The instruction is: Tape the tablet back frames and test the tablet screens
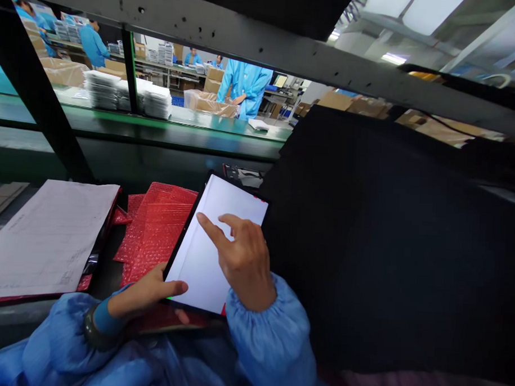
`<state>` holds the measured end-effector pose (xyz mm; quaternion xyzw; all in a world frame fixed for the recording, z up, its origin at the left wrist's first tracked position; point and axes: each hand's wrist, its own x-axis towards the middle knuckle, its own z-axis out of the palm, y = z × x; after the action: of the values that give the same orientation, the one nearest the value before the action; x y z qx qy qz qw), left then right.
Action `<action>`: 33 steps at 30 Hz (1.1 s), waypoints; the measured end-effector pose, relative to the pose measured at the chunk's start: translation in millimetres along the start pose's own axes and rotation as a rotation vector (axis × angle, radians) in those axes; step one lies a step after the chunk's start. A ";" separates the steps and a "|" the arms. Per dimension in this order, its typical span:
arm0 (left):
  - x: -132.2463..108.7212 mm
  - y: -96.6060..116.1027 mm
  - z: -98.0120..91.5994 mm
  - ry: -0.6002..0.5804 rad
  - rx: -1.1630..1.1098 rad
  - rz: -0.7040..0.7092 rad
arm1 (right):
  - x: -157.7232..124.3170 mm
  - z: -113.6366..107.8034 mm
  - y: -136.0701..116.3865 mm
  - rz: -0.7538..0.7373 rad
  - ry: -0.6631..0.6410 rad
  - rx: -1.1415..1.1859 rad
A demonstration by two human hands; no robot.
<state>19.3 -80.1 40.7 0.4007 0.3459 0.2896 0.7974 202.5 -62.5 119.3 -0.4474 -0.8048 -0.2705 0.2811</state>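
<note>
A tablet [208,259] with a lit, nearly white screen and a dark frame is held tilted in front of me. Small red marks show at its upper right corner and lower edge, and a green spot at the lower left. My left hand [157,288] grips the lower left corner, thumb over the screen and fingers underneath. Over the screen is my right hand [244,254], its index finger stretched toward the left side and the other fingers partly bent. Whether that fingertip touches the glass I cannot tell. Red bubble-wrap pouches [159,223] lie just left of the tablet.
Handwritten paper sheets [49,236] lie on the left. A large black panel [391,242] fills the right side. Beyond the green ledge [192,129] are stacks of flat items [117,92] and a person in blue [246,85]. A metal beam [254,46] crosses above.
</note>
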 end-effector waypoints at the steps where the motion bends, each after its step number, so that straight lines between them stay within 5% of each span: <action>1: -0.4 0.2 -0.1 -0.019 0.001 0.002 | 5.1 0.5 2.5 -0.021 -0.003 -0.020; 7: -2.9 0.8 -1.5 -0.127 0.010 -0.016 | 15.6 -6.3 13.9 -0.118 -0.020 -0.102; 14: 2.1 -0.3 -3.9 -0.084 -0.008 -0.034 | -0.5 -24.5 9.6 -0.154 -0.021 -0.120; 20: -0.8 -1.4 -1.8 0.000 0.068 -0.013 | 18.0 -5.2 2.5 -0.182 -0.061 -0.049; 24: -4.2 -6.3 -4.5 -0.054 0.082 -0.024 | 25.8 3.9 1.8 -0.217 -0.108 -0.077; 33: -3.3 -5.5 -4.1 -0.134 0.040 0.023 | -7.9 -34.2 -19.2 -0.084 -0.281 -0.031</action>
<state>15.2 -83.5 35.3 0.4390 0.2927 0.2646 0.8072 196.4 -99.2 134.1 -0.4510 -0.8499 -0.2293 0.1471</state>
